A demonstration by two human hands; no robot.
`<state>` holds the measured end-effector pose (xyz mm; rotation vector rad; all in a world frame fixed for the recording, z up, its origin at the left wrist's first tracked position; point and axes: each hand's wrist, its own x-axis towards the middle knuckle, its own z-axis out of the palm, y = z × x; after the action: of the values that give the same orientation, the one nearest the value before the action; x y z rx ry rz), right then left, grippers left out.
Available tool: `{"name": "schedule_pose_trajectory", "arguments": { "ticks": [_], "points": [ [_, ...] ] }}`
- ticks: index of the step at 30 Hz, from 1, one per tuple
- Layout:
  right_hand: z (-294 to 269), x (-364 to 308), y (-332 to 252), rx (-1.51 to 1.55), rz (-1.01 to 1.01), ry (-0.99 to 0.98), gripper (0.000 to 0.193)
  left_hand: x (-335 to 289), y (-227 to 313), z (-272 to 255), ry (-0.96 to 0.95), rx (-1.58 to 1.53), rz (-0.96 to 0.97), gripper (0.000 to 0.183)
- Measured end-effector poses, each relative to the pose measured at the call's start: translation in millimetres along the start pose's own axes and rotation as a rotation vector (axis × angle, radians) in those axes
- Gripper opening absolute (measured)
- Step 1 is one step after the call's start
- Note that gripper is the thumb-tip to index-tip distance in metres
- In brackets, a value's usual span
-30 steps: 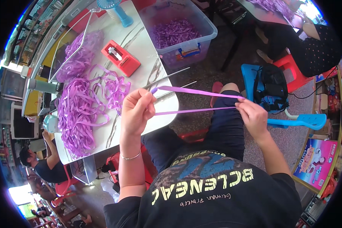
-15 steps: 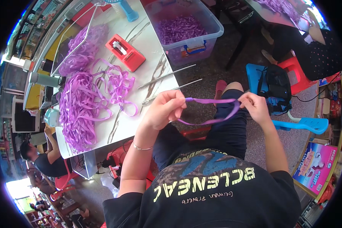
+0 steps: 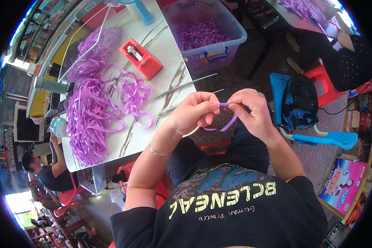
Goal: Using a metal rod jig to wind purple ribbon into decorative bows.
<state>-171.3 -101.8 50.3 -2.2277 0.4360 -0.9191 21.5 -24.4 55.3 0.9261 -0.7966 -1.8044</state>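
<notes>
A purple ribbon loop [image 3: 230, 123] hangs over my lap between my hands. Its darker wrapped joint [image 3: 223, 105] spans the short gap between my fingertips. My left hand [image 3: 198, 109] pinches the joint's left end between thumb and curled fingers. From the other side, my right hand [image 3: 251, 108] is closed on the joint's right end. Part of the loop is hidden behind my fingers. To the left, a large heap of purple ribbons [image 3: 87, 120] covers part of the marble-patterned table [image 3: 132, 142], with a few loose strands [image 3: 133, 93] beside it.
A red tape dispenser [image 3: 141, 58] and two thin metal rods [image 3: 186, 85] lie on the table. Beyond its edge stands a clear plastic bin [image 3: 213, 53] of purple pieces. A blue chair [image 3: 279, 95] bears a black backpack [image 3: 299, 97]. Other people sit far left and upper right.
My right hand has moved left to meet my left hand at the ribbon's wrapped joint. The loop, stretched wide before, now hangs slack below my fingers.
</notes>
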Motion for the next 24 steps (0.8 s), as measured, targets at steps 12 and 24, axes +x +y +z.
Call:
{"name": "schedule_pose_trajectory", "arguments": {
  "ticks": [12,24],
  "points": [
    [-9.8,-3.5,9.4,1.063,0.636,-0.299,0.02,21.3,15.9,-13.2,-0.229,0.454,0.142,0.016],
    [-8.4,-20.5,56.5,1.113,0.764,-0.14,0.015,50.5,35.6,-42.6,-0.038,0.637,0.372,0.023]
  ]
}}
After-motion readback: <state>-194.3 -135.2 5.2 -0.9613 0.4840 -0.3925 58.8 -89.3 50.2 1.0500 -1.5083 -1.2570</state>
